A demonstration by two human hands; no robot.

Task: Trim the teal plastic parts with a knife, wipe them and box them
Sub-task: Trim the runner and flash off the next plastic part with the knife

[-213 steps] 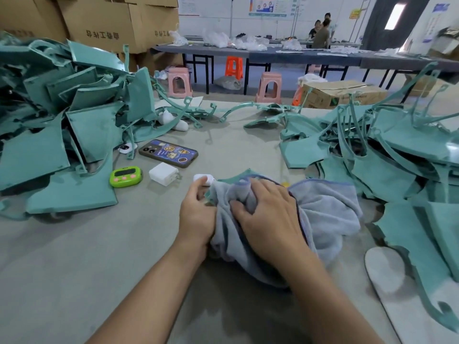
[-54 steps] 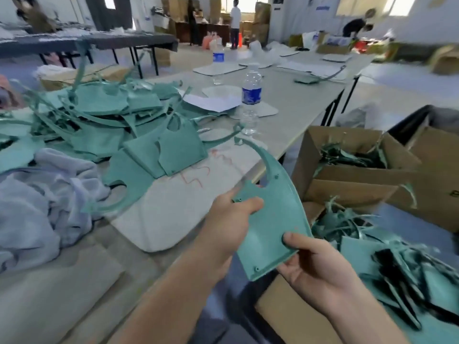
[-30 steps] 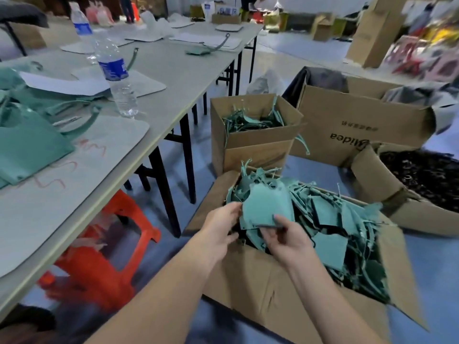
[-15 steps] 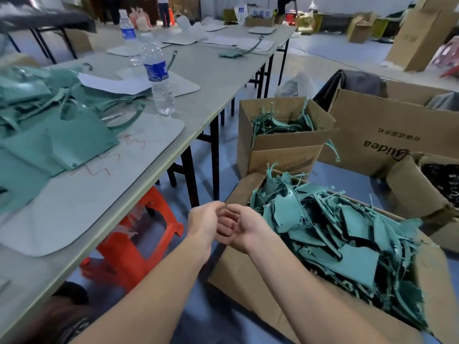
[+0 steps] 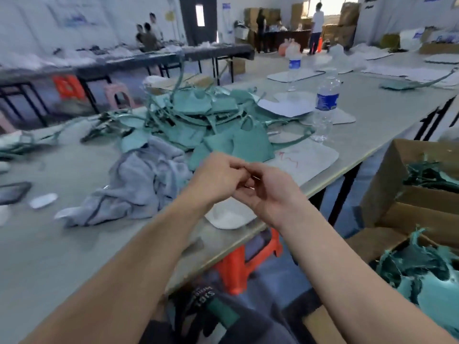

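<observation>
My left hand [image 5: 216, 177] and my right hand [image 5: 269, 194] meet above the table's front edge, fingers curled and touching each other. No teal part or knife shows in either hand. Just beyond them a heap of teal plastic parts [image 5: 223, 125] lies on the table, with the grey wiping cloth [image 5: 144, 180] crumpled to its left. At the lower right, a cardboard box [image 5: 360, 244] on the floor holds several teal parts [image 5: 427, 279].
A second cardboard box [image 5: 387, 184] with teal scraps stands behind the first. A water bottle [image 5: 325, 108] is upright on a white mat [image 5: 310, 157] to the right of the heap. An orange stool [image 5: 248, 259] sits under the table edge. A phone [image 5: 12, 192] lies far left.
The teal part I held went into the floor box and both hands let go. My view has swung from the box back to the table, with my hands joined in front of me.
</observation>
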